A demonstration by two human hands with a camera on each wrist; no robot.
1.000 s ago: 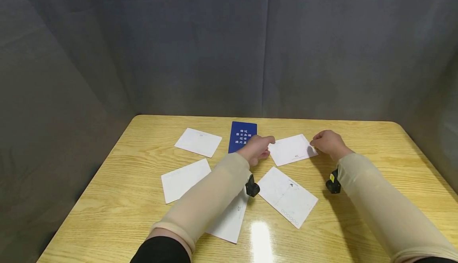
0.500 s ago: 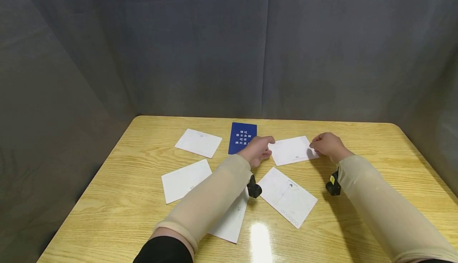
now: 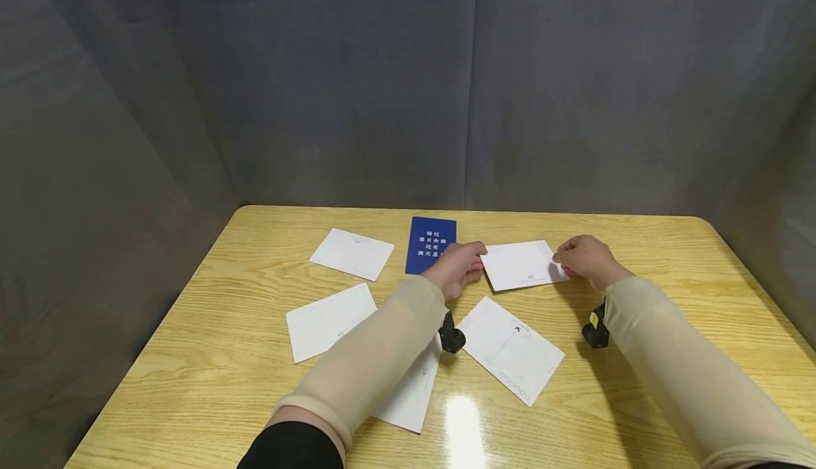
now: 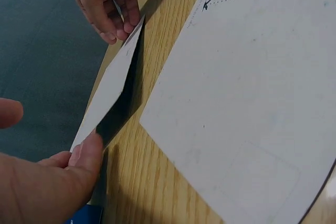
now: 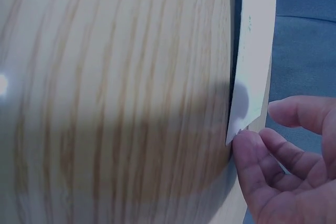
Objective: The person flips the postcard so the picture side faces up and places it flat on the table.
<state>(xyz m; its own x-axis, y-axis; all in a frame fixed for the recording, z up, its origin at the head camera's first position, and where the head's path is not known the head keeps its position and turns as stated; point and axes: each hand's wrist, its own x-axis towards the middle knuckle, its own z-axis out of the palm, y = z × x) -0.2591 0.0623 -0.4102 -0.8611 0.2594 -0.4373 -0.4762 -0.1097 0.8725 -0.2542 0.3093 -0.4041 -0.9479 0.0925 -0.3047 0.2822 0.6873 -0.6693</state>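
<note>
In the head view, a white postcard (image 3: 519, 265) spans the gap between both hands, toward the back of the wooden table. My left hand (image 3: 455, 267) pinches its left end between thumb and fingers. The left wrist view shows that end of the postcard (image 4: 107, 90) raised, with a dark shadow beneath. At the opposite end, my right hand (image 3: 586, 258) holds the right edge with its fingertips; in the right wrist view the postcard's corner (image 5: 239, 124) meets the thumb, while another finger stands apart. A blue card (image 3: 428, 242) with white lettering lies partly behind the left hand.
Another postcard (image 3: 512, 350) lies face down nearer the front. More white cards rest on the left: one at the back (image 3: 353, 254), one in the middle (image 3: 328, 321), and one (image 3: 411, 391) partly under the left forearm. A grey curtain (image 3: 357, 100) stands behind the table (image 3: 210, 356).
The postcard between my hands has tilted up a little at its near left edge, where a shadow now shows. Both hands stay nearly in place; the other cards lie as before.
</note>
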